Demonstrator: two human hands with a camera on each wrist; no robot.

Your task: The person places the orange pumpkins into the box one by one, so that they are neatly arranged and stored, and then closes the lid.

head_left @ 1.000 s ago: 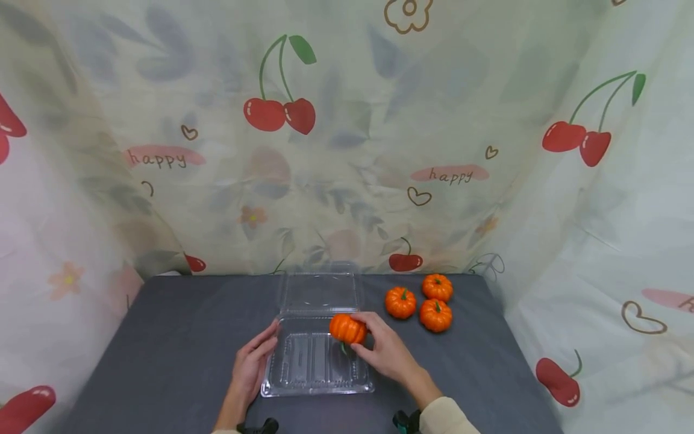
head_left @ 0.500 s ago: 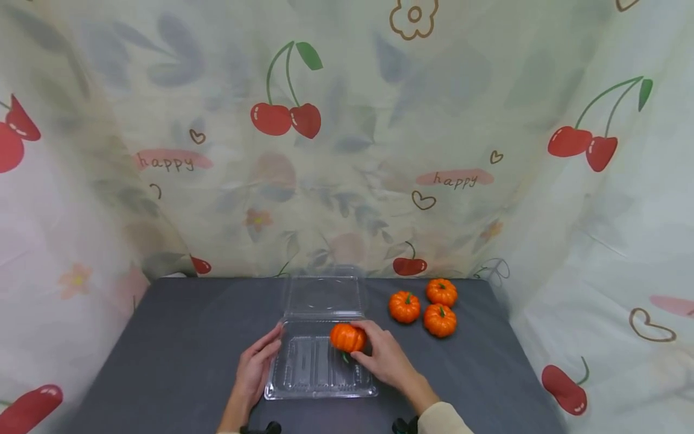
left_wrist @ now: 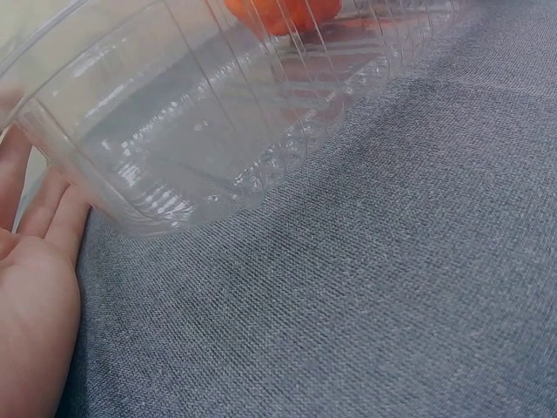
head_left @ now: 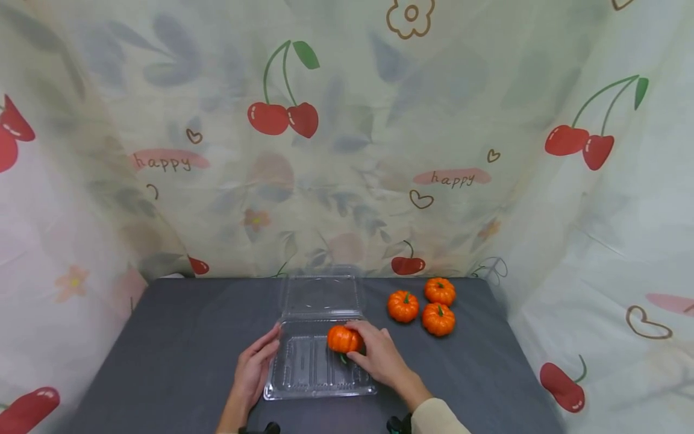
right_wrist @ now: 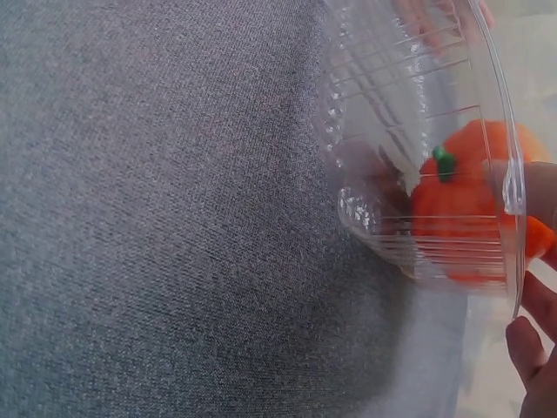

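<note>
A clear plastic clamshell box (head_left: 311, 395) stands with its lid (head_left: 322, 295) folded back. Over the back right part of its tray, my right hand (head_left: 382, 355) grips a small orange pumpkin (head_left: 343, 339) between thumb and fingers. The pumpkin is tilted, with its green stem (right_wrist: 444, 163) toward me. Through the clear wall, the right wrist view shows the pumpkin low in the tray; whether it touches the floor I cannot tell. My left hand (head_left: 253, 369) rests against the box's left side, its fingers (left_wrist: 65, 218) fairly straight.
Three more orange pumpkins sit together at the back right: a left one (head_left: 403, 306), a rear one (head_left: 440, 292) and a front one (head_left: 438, 319). Dark grey cloth (head_left: 184, 349) covers the table. A printed curtain (head_left: 347, 150) hangs behind and at both sides.
My right hand has lowered the pumpkin a little into the tray and shifted it slightly left. My left hand stays at the box's side. The head view has shifted slightly.
</note>
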